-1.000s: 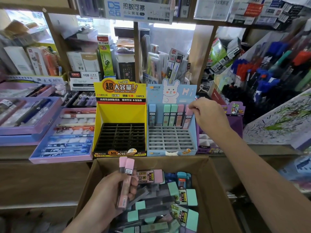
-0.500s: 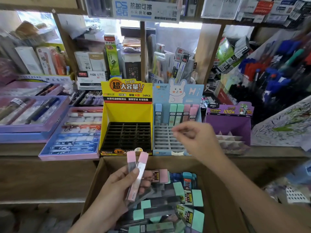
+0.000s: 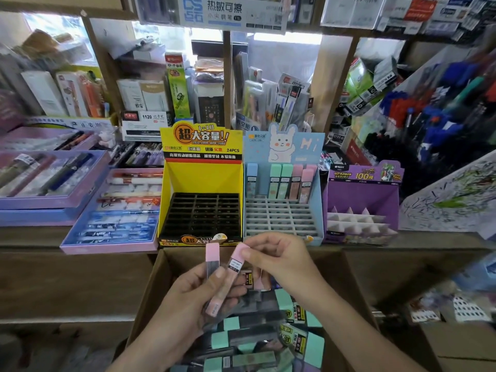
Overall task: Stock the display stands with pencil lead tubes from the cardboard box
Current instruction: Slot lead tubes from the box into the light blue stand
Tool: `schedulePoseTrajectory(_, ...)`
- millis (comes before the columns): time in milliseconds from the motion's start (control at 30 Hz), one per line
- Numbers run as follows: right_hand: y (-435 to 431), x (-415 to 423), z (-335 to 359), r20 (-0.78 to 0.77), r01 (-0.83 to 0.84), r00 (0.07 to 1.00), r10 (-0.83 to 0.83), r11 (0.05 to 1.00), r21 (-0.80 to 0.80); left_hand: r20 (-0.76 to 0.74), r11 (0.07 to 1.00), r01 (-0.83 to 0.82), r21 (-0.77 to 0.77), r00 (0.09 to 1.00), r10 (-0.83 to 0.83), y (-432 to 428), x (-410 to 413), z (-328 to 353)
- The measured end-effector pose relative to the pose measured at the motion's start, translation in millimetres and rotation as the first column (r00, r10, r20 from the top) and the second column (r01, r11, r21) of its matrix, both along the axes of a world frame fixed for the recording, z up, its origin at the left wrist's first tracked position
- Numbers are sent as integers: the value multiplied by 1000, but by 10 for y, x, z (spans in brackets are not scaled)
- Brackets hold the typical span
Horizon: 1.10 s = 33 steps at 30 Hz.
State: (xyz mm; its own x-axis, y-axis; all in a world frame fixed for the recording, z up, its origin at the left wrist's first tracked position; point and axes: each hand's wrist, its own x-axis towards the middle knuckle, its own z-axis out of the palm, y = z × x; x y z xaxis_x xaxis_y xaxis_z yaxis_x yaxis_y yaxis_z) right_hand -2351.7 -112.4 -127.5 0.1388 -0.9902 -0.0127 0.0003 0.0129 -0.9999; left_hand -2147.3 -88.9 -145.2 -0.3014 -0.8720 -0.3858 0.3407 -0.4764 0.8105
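My left hand (image 3: 188,299) grips two pink-capped pencil lead tubes (image 3: 212,260) upright over the open cardboard box (image 3: 150,288). With thumb and fingers, my right hand (image 3: 279,256) pinches the pink cap of the right-hand tube (image 3: 236,260). Several more tubes (image 3: 268,342) with mint and pink caps lie in the box. On the shelf behind, the blue rabbit display stand (image 3: 281,218) has several tubes standing in its back row. The yellow display stand (image 3: 204,213) beside it has an empty black grid.
A purple stand (image 3: 359,205) sits right of the blue one. Purple and blue pen trays (image 3: 112,210) lie at the left of the wooden shelf (image 3: 32,237). Racks of pens (image 3: 429,116) and packaged stationery crowd the back and right.
My right hand has drawn back from the blue stand's back row, empty, down to the tubes in my left hand, and now pinches one cap. The left hand has risen slightly.
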Motion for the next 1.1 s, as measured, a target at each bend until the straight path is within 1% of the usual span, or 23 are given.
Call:
schedulePoseTrajectory(100, -19, -103, 81, 72, 34, 997, -34, 999, 3, -55, 993, -90, 79, 994, 94, -46, 3, -22)
schedulePoseTrajectory(200, -74, -248, 194, 78, 92, 993, -87, 993, -69, -39, 984, -152, 94, 987, 156, -55, -11, 26)
schedulePoseTrajectory(367, -206, -566, 475, -13, 196, 978, -207, 942, -273, 79, 981, -187, 47, 980, 183, -32, -36, 80)
schedulePoseTrajectory(533, -419, -854, 675, -148, 281, 909, -390, 834, -476, 46, 980, -191, 52, 981, 189, -32, -19, 80)
schedulePoseTrajectory(600, -507, -922, 716, -195, 280, 881, -431, 807, -521, 46, 980, -191, 52, 981, 188, -37, -14, 59)
schedulePoseTrajectory(800, -707, -1009, 691, -288, 226, 839, -462, 777, -588, 56, 980, -194, 39, 980, 191, -54, 18, 17)
schedulePoseTrajectory(967, -834, -1008, 669, -341, 193, 817, -464, 779, -597, 51, 984, -174, 34, 984, 172, -57, 38, 3)
schedulePoseTrajectory(1100, -881, -1010, 656, -426, 142, 780, -458, 793, -593, 44, 984, -172, 32, 984, 171, -64, 45, -8)
